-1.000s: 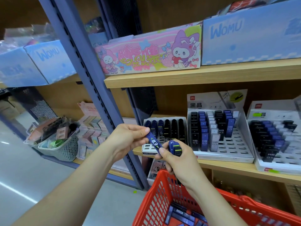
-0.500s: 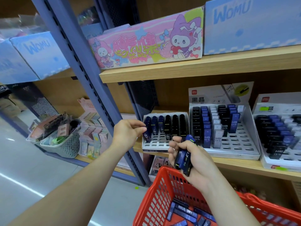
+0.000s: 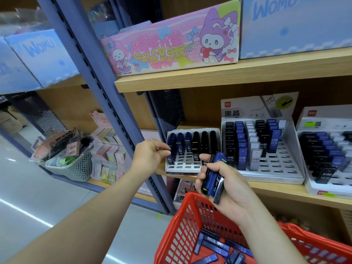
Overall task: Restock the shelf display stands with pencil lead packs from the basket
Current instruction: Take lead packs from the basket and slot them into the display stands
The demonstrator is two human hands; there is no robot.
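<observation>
The left hand (image 3: 150, 156) reaches to the small white slotted display stand (image 3: 182, 165) at the left end of the wooden shelf (image 3: 285, 194). Its grip is closed in a pinch, thumb and forefinger on the left edge of the leftmost dark-blue pencil lead pack (image 3: 171, 149). That pack stands tilted back in the stand's first column. Next to it in the row are two more dark-blue packs and three black ones, with bare slots in front of them.

The right hand (image 3: 236, 189) is over the far rim of the red plastic mesh basket (image 3: 181, 225). Its grip is wrapped round a bundle of blue lead packs (image 3: 216, 180), held roughly upright with one rounded cap poking above the fingers. More loose blue packs (image 3: 215, 245) lie jumbled on the basket's floor.

Just right of the small stand sits a larger white display stand (image 3: 276, 167) holding black, blue and pale packs marked HB 0.5. A third white stand (image 3: 312, 187), also partly filled, sits at the frame's right edge. On the shelf above rest a pink cartoon-printed cardboard box (image 3: 171, 46) and a pale-blue box (image 3: 285, 31) lettered WOMU. A blue-grey metal upright (image 3: 99, 82) separates this bay from the one to the left, where a grey perforated basket (image 3: 80, 169) of small goods sits on a low shelf.
</observation>
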